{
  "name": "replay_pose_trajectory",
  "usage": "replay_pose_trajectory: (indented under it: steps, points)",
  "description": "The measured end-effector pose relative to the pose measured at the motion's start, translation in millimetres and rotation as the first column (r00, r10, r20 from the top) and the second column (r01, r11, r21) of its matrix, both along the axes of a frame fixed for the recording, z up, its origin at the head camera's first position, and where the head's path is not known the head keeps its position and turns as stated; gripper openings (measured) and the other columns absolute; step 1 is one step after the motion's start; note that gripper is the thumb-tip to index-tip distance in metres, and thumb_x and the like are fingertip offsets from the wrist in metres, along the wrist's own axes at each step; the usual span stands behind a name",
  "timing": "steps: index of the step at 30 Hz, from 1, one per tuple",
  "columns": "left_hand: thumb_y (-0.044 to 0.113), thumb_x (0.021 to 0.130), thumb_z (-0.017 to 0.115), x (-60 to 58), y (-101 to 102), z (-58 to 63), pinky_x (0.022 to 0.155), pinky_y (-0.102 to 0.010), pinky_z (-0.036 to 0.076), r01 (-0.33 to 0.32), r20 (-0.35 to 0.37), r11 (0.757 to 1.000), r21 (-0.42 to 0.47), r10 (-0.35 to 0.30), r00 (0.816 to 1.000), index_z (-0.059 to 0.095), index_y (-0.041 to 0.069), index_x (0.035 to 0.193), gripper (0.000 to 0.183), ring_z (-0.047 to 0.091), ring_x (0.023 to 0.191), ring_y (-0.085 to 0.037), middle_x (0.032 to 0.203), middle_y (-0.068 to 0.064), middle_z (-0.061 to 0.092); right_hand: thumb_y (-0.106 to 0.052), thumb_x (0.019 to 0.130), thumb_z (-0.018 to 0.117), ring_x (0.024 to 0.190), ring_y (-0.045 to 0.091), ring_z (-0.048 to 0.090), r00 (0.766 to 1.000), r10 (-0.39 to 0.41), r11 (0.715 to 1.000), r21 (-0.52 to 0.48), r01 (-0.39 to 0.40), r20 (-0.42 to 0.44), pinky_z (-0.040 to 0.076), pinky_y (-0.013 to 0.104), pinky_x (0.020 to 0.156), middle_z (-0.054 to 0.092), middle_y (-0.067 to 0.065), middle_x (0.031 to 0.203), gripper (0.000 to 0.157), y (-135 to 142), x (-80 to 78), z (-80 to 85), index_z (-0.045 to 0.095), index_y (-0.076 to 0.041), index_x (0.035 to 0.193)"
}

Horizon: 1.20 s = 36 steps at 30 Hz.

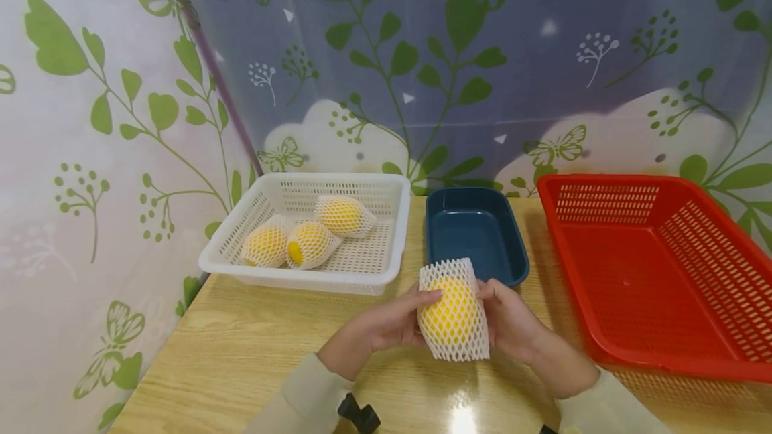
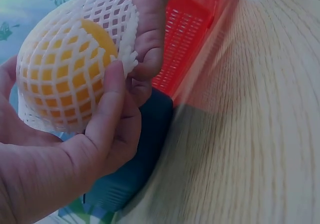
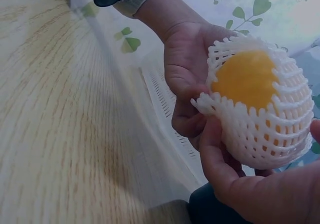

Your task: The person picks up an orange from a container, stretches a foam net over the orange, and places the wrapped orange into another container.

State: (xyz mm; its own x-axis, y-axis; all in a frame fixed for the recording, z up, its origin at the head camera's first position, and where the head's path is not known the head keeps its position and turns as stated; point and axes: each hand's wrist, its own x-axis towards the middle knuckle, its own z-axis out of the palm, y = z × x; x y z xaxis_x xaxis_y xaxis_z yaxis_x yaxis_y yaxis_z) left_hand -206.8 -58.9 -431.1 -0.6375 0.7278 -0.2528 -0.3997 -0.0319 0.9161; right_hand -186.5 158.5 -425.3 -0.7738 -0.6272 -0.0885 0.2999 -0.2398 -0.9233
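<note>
Above the front of the table, both hands hold a yellow fruit (image 1: 449, 313) in a white foam net. My left hand (image 1: 395, 320) curls round its left side, thumb across the front. From the other side my right hand (image 1: 512, 323) pinches the edge of the foam net (image 3: 250, 134). Through the net's open end, bare fruit skin (image 3: 247, 77) shows in the right wrist view. Fingers of both hands meet at that net edge in the left wrist view. The fruit hides some of the fingers in the head view.
A white basket (image 1: 338, 280) at the left holds three netted yellow fruits (image 1: 344, 215). Behind the hands sits a dark blue tray (image 1: 470, 233). A large red basket (image 1: 639, 273) stands at the right. A patterned curtain (image 1: 386, 72) hangs behind the wooden table (image 1: 241, 353).
</note>
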Motion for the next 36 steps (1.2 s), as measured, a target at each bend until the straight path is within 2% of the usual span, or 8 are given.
replay_pose_trajectory:
  steps: [5, 8, 12, 17, 21, 29, 32, 36]
  points:
    - [0.037, 0.098, 0.041, -2.2, -0.3, -2.0, 0.088, -0.043, 0.053, 0.020, 0.015, 0.999, 0.050, -0.021, 1.000, 0.012, 0.019, 0.153, 0.064, 0.059, 0.106, -0.024, 0.123, -0.013, 0.053, -0.024, 0.096, 0.022, 0.108, 0.022, 0.049, 0.999, -0.039, 0.996, 0.074, 0.041, -0.019, 0.043, 0.039, 0.093, 0.048, 0.004, 0.120, 0.056, 0.3, 1.0, 3.7, 0.008, -0.002, 0.146]
    - [0.036, 0.099, 0.034, -2.7, -0.6, -3.4, 0.084, -0.038, 0.053, 0.029, 0.023, 0.996, 0.082, -0.031, 0.999, 0.018, 0.012, 0.152, 0.060, 0.058, 0.104, -0.021, 0.120, -0.008, 0.054, -0.029, 0.098, 0.027, 0.109, 0.023, 0.048, 0.998, -0.061, 0.990, 0.128, 0.062, -0.012, 0.041, 0.040, 0.094, 0.048, 0.004, 0.120, 0.055, 1.2, 1.1, 7.1, 0.011, -0.003, 0.145]
    - [0.036, 0.098, 0.029, -2.8, -1.7, -6.3, 0.078, -0.031, 0.052, 0.011, 0.051, 0.990, 0.141, -0.018, 0.999, 0.026, 0.003, 0.148, 0.060, 0.058, 0.100, -0.017, 0.114, -0.003, 0.056, -0.034, 0.099, 0.040, 0.104, 0.022, 0.053, 0.993, -0.120, 0.967, 0.226, 0.116, 0.004, 0.045, 0.037, 0.091, 0.050, 0.006, 0.117, 0.055, 0.7, 0.8, 11.7, 0.020, -0.005, 0.140]
    - [0.036, 0.096, 0.028, -3.5, -1.4, -12.3, 0.079, -0.028, 0.049, -0.047, 0.117, 0.979, 0.200, 0.024, 0.993, 0.029, 0.002, 0.145, 0.060, 0.058, 0.098, -0.014, 0.112, -0.003, 0.057, -0.034, 0.097, 0.056, 0.095, 0.021, 0.057, 0.981, -0.194, 0.936, 0.300, 0.183, 0.008, 0.051, 0.033, 0.083, 0.053, 0.008, 0.114, 0.055, -1.7, 0.9, 14.8, 0.028, -0.005, 0.135]
    - [0.037, 0.096, 0.026, -4.1, -0.3, -16.1, 0.078, -0.029, 0.050, -0.071, 0.139, 0.977, 0.200, 0.044, 0.989, 0.032, 0.002, 0.143, 0.059, 0.058, 0.095, -0.014, 0.109, -0.002, 0.058, -0.032, 0.097, 0.058, 0.094, 0.021, 0.057, 0.978, -0.210, 0.932, 0.306, 0.196, 0.014, 0.053, 0.033, 0.082, 0.052, 0.009, 0.115, 0.054, -2.4, 1.8, 14.4, 0.028, -0.006, 0.134]
    - [0.038, 0.096, 0.027, -5.7, 1.1, -17.3, 0.077, -0.029, 0.051, -0.062, 0.141, 0.974, 0.218, 0.031, 0.989, 0.031, 0.002, 0.144, 0.060, 0.058, 0.094, -0.014, 0.109, -0.003, 0.057, -0.033, 0.097, 0.058, 0.095, 0.021, 0.057, 0.974, -0.226, 0.930, 0.302, 0.212, 0.010, 0.054, 0.034, 0.082, 0.050, 0.010, 0.117, 0.056, -1.1, 2.3, 13.2, 0.028, -0.006, 0.135]
    - [0.038, 0.097, 0.026, -6.1, 0.8, -16.4, 0.078, -0.028, 0.051, -0.070, 0.142, 0.973, 0.219, 0.040, 0.989, 0.036, 0.004, 0.140, 0.056, 0.059, 0.094, -0.014, 0.108, -0.002, 0.057, -0.033, 0.097, 0.058, 0.095, 0.020, 0.058, 0.971, -0.238, 0.926, 0.302, 0.226, 0.002, 0.054, 0.034, 0.082, 0.050, 0.009, 0.118, 0.055, -2.3, 2.7, 14.4, 0.029, -0.005, 0.135]
    - [0.039, 0.097, 0.027, -6.1, -2.3, -14.7, 0.077, -0.027, 0.052, -0.119, 0.157, 0.971, 0.207, 0.087, 0.984, 0.046, 0.011, 0.127, 0.046, 0.059, 0.091, -0.012, 0.103, 0.001, 0.059, -0.034, 0.097, 0.057, 0.095, 0.020, 0.058, 0.969, -0.246, 0.920, 0.310, 0.241, -0.024, 0.054, 0.034, 0.081, 0.053, 0.009, 0.115, 0.053, -4.9, 2.6, 17.6, 0.030, -0.005, 0.134]
